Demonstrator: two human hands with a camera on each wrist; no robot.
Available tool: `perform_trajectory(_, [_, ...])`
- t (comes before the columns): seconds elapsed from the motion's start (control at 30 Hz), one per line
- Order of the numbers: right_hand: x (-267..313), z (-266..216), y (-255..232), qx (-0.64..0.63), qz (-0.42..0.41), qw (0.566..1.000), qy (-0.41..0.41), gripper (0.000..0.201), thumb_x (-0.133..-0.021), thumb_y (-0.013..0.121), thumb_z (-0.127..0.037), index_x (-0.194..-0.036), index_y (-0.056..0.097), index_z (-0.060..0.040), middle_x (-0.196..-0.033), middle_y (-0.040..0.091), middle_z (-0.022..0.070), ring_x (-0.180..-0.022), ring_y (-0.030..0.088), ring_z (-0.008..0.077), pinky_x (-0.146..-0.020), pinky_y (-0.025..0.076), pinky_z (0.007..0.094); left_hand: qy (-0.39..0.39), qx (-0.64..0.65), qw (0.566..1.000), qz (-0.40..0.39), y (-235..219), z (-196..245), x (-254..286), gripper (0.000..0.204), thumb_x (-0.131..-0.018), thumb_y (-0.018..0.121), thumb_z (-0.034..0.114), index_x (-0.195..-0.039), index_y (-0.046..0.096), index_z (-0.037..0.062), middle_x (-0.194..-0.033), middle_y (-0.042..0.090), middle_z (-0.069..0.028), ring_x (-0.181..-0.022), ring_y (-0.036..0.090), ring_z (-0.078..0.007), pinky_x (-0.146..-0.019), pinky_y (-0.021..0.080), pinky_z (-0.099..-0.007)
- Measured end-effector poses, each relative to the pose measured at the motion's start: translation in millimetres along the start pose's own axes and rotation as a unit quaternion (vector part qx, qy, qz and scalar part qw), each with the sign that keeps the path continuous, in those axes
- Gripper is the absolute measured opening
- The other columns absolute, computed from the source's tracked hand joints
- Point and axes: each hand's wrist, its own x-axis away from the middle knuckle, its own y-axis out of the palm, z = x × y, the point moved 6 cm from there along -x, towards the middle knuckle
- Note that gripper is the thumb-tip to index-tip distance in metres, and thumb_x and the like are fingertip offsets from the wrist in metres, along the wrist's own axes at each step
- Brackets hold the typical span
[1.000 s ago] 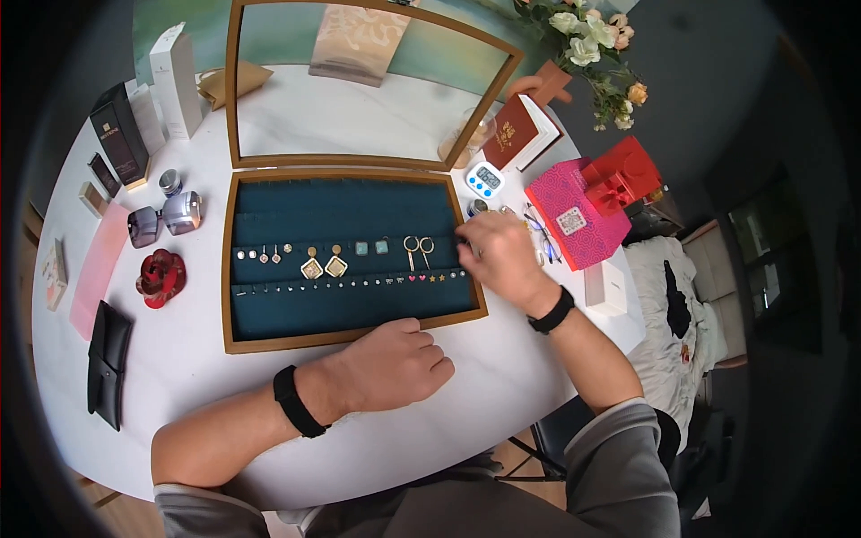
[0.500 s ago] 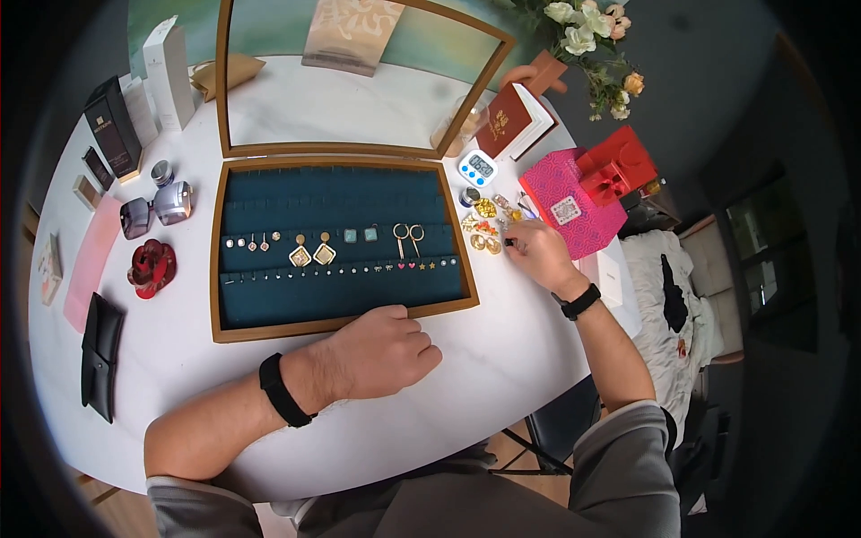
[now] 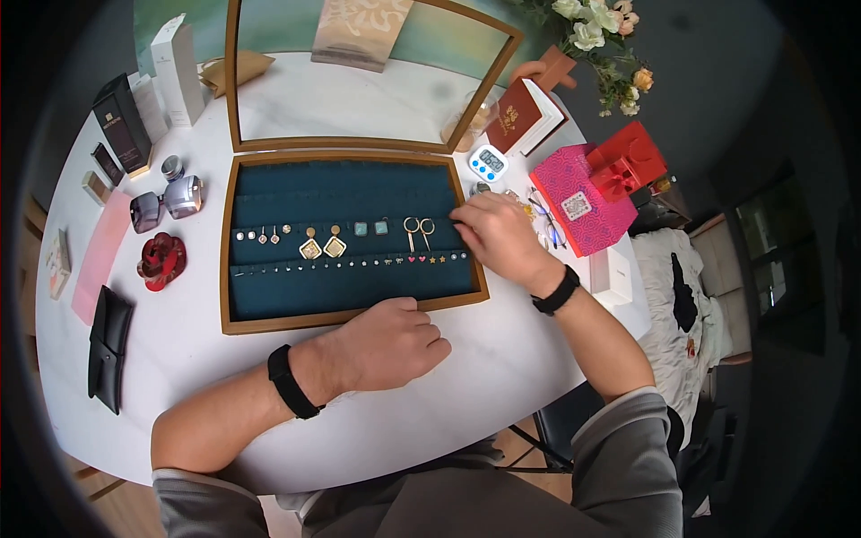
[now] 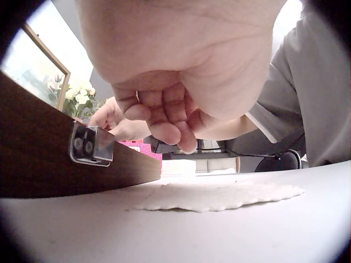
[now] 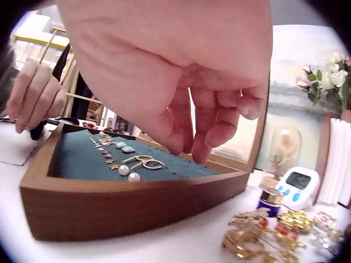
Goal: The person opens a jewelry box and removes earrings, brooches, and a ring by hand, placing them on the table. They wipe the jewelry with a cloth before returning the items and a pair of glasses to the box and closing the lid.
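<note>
A wooden jewellery case (image 3: pixel 287 324) with a dark green lining holds rows of earrings, among them gold hoops (image 3: pixel 411 226) and teal squares (image 3: pixel 360 229). Over its right rim is my right hand (image 3: pixel 507 240), fingers bent downward. The right wrist view shows the fingertips of that hand (image 5: pixel 181 66) close together above the lining, near pearl studs (image 5: pixel 129 173); whether they pinch something small cannot be made out. My left hand (image 3: pixel 386 345) lies at the case's front edge, and in the left wrist view its fingers (image 4: pixel 164 129) hang loosely curled around nothing.
The case's glazed lid (image 3: pixel 231 81) stands raised behind. Right of the case are loose jewellery (image 5: pixel 252 241), a timer (image 3: pixel 489 162), glasses (image 3: pixel 549 224), a pink box (image 3: pixel 578 188) and a white box (image 3: pixel 611 276). Sunglasses (image 3: pixel 166 204) and a black pouch (image 3: pixel 109 348) lie left.
My right hand moved from the case's right rim to the loose jewellery, then back left to the rim. My left hand has stayed by the front edge.
</note>
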Motion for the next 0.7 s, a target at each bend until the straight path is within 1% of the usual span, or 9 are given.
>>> perform_trajectory(0.07, [-14,-9,12,-0.018,-0.007,0.999,-0.029,0.014,-0.086,0.077,-0.004,-0.099,0.079,-0.0054,-0.093,0.072,0.0098,-0.094,0.07,0.032,-0.085,0.054,0.045,-0.004,0.007,1.0,0.005,-1,0,0,0.012,-0.082,0.07,0.011,-0.078,0.058,0.0119,-0.071,0.058,-0.0015,-0.071,0.063,-0.0195,-0.071,0.048,-0.0333])
perform_trajectory(0.17, [-27,-22,19,-0.013,-0.021,0.999,-0.046,0.017,-0.087,0.075,0.0,-0.103,0.078,-0.0034,-0.098,0.074,0.0117,-0.096,0.07,0.0339,-0.087,0.055,0.0455,-0.006,0.012,1.0,0.005,3,-2,1,0.012,-0.083,0.07,0.011,-0.078,0.059,0.012,-0.071,0.057,-0.0014,-0.071,0.063,-0.0196,-0.071,0.047,-0.0339])
perform_trajectory(0.3, [-36,-20,28,0.002,-0.061,0.997,-0.057,0.021,-0.087,0.075,0.0,-0.107,0.077,-0.0039,-0.099,0.074,0.0109,-0.097,0.07,0.0333,-0.087,0.055,0.0456,-0.007,0.017,1.0,0.004,4,-2,1,0.013,-0.084,0.069,0.011,-0.078,0.058,0.0117,-0.07,0.057,-0.0014,-0.071,0.063,-0.0198,-0.071,0.047,-0.0345])
perform_trajectory(0.37, [-37,-23,30,-0.006,-0.075,0.994,-0.084,0.022,-0.087,0.074,0.001,-0.108,0.075,-0.004,-0.098,0.073,0.0099,-0.098,0.071,0.0323,-0.086,0.054,0.0452,0.002,0.013,1.0,0.001,5,0,2,0.014,-0.084,0.07,0.01,-0.077,0.058,0.0114,-0.07,0.058,-0.0014,-0.071,0.063,-0.0197,-0.071,0.048,-0.0343])
perform_trajectory(0.4, [-37,-23,30,-0.007,-0.077,0.993,-0.086,0.022,-0.087,0.074,0.001,-0.108,0.075,-0.004,-0.098,0.073,0.0099,-0.098,0.071,0.0323,-0.086,0.054,0.0452,0.0,0.013,1.0,0.001,6,-1,2,0.014,-0.084,0.07,0.01,-0.077,0.058,0.0114,-0.07,0.058,-0.0014,-0.071,0.063,-0.0197,-0.071,0.048,-0.0343])
perform_trajectory(0.47, [-36,-25,32,-0.001,-0.099,0.99,-0.103,0.024,-0.085,0.072,0.002,-0.106,0.075,-0.0071,-0.094,0.072,0.0083,-0.095,0.071,0.029,-0.087,0.052,0.0415,0.006,0.015,1.0,0.005,6,0,2,0.014,-0.084,0.069,0.01,-0.076,0.057,0.0114,-0.07,0.058,-0.0013,-0.071,0.063,-0.0196,-0.071,0.048,-0.034])
perform_trajectory(0.5, [-37,-24,33,-0.002,-0.101,0.99,-0.103,0.024,-0.085,0.072,0.002,-0.106,0.075,-0.0071,-0.094,0.072,0.0083,-0.095,0.071,0.029,-0.087,0.052,0.0415,0.004,0.015,1.0,0.006,7,0,2,0.014,-0.084,0.069,0.01,-0.076,0.057,0.0114,-0.07,0.058,-0.0013,-0.071,0.063,-0.0196,-0.071,0.048,-0.034])
perform_trajectory(0.57, [-37,-25,34,-0.012,-0.112,0.986,-0.122,0.017,-0.088,0.073,0.001,-0.104,0.073,-0.0058,-0.095,0.073,0.0088,-0.094,0.071,0.0308,-0.082,0.053,0.0439,0.009,0.008,1.0,0.0,8,1,2,0.014,-0.084,0.069,0.01,-0.076,0.058,0.0114,-0.069,0.058,-0.0011,-0.071,0.064,-0.0198,-0.071,0.049,-0.0338])
perform_trajectory(0.7, [-44,-24,33,-0.033,-0.118,0.985,-0.124,0.016,-0.088,0.073,0.002,-0.102,0.074,-0.0064,-0.093,0.073,0.0091,-0.09,0.072,0.0307,-0.081,0.053,0.044,0.013,-0.002,1.0,0.004,8,2,1,0.014,-0.084,0.069,0.011,-0.076,0.058,0.0113,-0.069,0.058,-0.0009,-0.07,0.064,-0.0198,-0.072,0.05,-0.0338])
